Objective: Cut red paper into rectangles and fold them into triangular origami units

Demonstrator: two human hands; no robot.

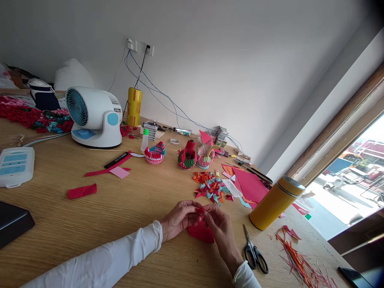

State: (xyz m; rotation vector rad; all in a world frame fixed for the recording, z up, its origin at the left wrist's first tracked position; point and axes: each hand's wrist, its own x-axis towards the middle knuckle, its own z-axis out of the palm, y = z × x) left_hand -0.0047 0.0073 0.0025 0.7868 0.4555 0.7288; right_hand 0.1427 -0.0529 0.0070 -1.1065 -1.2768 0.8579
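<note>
My left hand and my right hand meet above the table near its front. Both pinch a small piece of red paper between their fingertips, and most of it is hidden by the fingers. Under the hands lies a larger red paper sheet, partly covered by them. Black-handled scissors rest with blades slightly apart to the right of my right hand. Beyond the hands is a pile of folded paper triangles in orange, red and light blue.
A yellow thermos stands at the right, near orange paper strips. Folded-paper models sit farther back. To the left are a white fan, a red paper strip and a power strip. Red sheets lie at right.
</note>
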